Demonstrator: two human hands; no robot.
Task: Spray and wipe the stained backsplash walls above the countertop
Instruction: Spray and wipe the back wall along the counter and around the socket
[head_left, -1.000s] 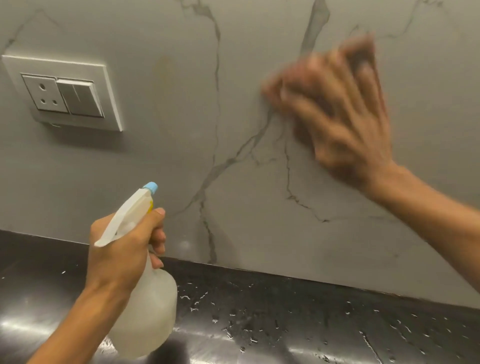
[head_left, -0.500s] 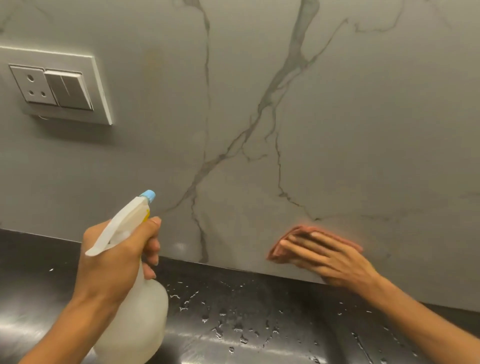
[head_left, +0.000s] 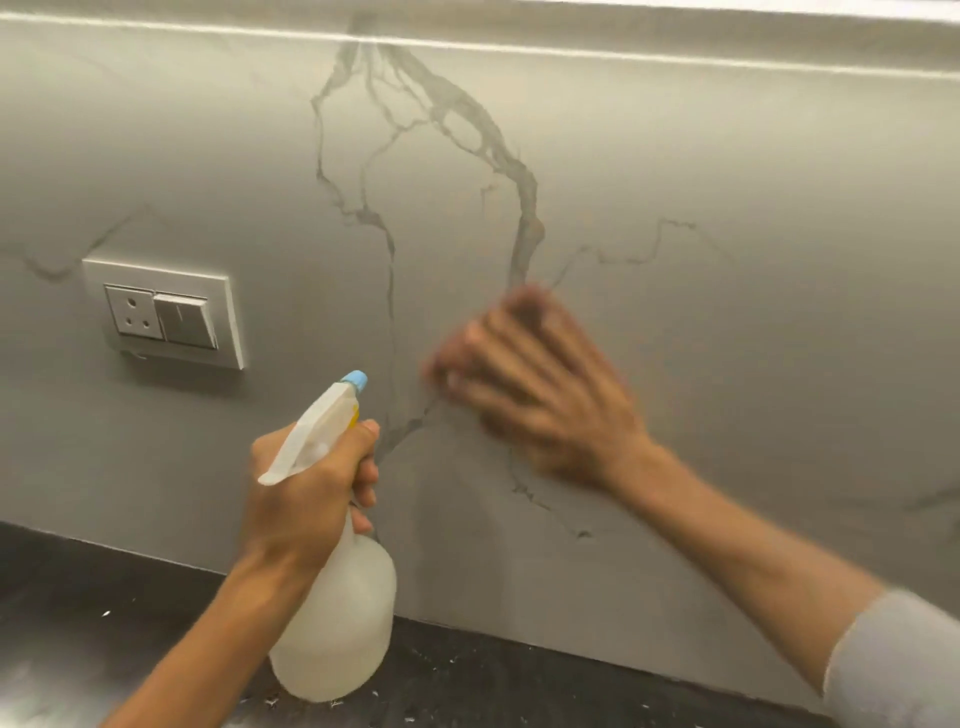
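The grey marble-look backsplash (head_left: 753, 364) with dark veins fills the head view. My right hand (head_left: 540, 400) lies flat against it at mid-height, blurred by motion. It presses a pinkish cloth (head_left: 522, 306) to the wall; only a blurred edge shows past the fingertips. My left hand (head_left: 306, 488) grips the neck of a translucent white spray bottle (head_left: 337, 623). The bottle stays upright just off the wall, and its blue-tipped nozzle (head_left: 356, 382) points up and to the right at the wall.
A white socket and switch plate (head_left: 166, 317) sits on the wall at the left. Along the bottom runs the black countertop (head_left: 78, 597), dotted with droplets. A bright ledge (head_left: 519, 47) caps the backsplash at the top.
My right hand swept with the cloth from the wall's bottom edge up to mid-height. The view pulled back and up. My left hand kept the bottle in place.
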